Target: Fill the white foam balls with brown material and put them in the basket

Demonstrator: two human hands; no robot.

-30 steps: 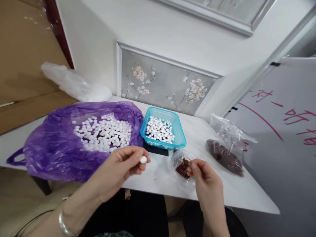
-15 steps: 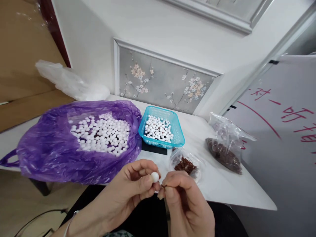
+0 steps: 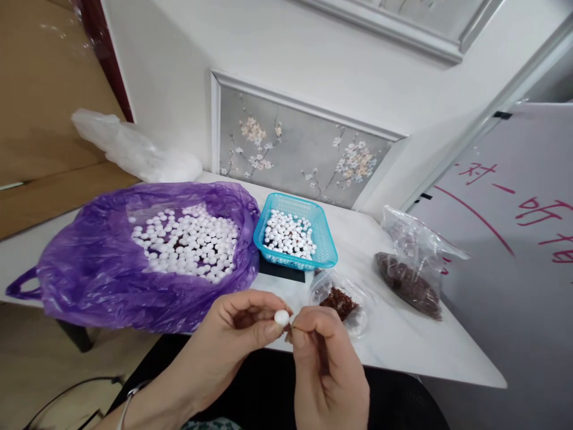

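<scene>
My left hand [image 3: 250, 325] pinches a small white ball [image 3: 282, 318] between thumb and fingers, above the table's front edge. Close against it, my right hand [image 3: 326, 358] is closed in a pinch on a tiny thin brown piece, mostly hidden by the fingertips. The fingertips of both hands meet near the ball. Behind the right hand lies an open clear bag of reddish-brown bits [image 3: 340, 303]. Further back, a blue plastic basket [image 3: 329, 239] holds many white balls with some brown specks.
A large purple plastic bag [image 3: 89, 263] full of white balls spreads over the left of the table [image 3: 412, 346]. A clear bag of brown material [image 3: 409, 283] lies at the right, by a whiteboard [image 3: 514, 286]. White plastic bags [image 3: 147, 155] lie at the back left, near cardboard [image 3: 45, 89].
My right hand has moved slightly left, closer to the ball, and the brown piece in it is now less visible. My left hand still holds the ball. The view has shifted slightly.
</scene>
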